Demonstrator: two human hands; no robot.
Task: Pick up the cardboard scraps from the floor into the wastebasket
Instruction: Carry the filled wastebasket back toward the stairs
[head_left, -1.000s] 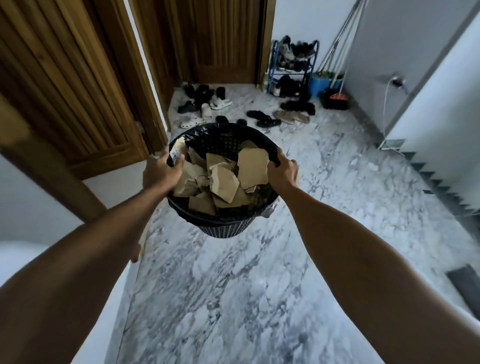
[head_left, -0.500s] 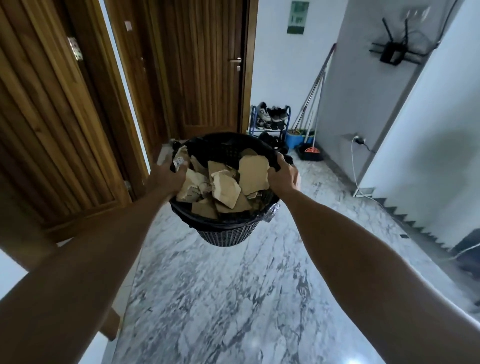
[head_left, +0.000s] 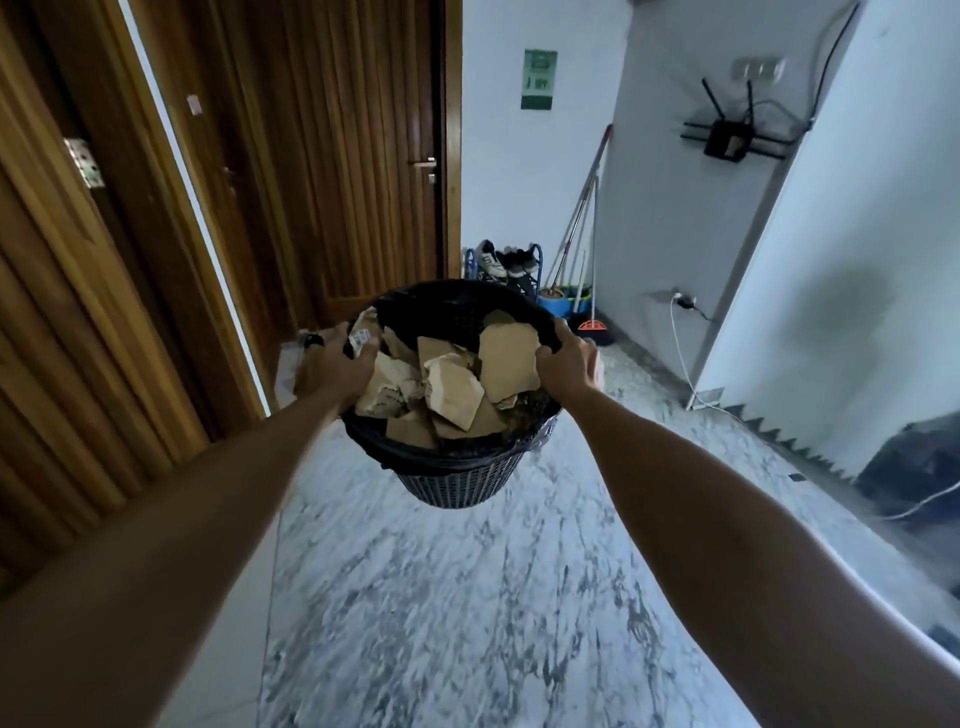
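Marble floor (head_left: 467, 597) below: left hand (head_left: 332, 371) and right hand (head_left: 569, 361), arms outstretched, clamp the wastebasket (head_left: 457, 480) rim, cardboard scraps (head_left: 452, 384) inside.

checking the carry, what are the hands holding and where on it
Both hands hold the wastebasket by its rim: left hand on the left side, right hand on the right side. It is lifted off the floor, cardboard scraps inside.
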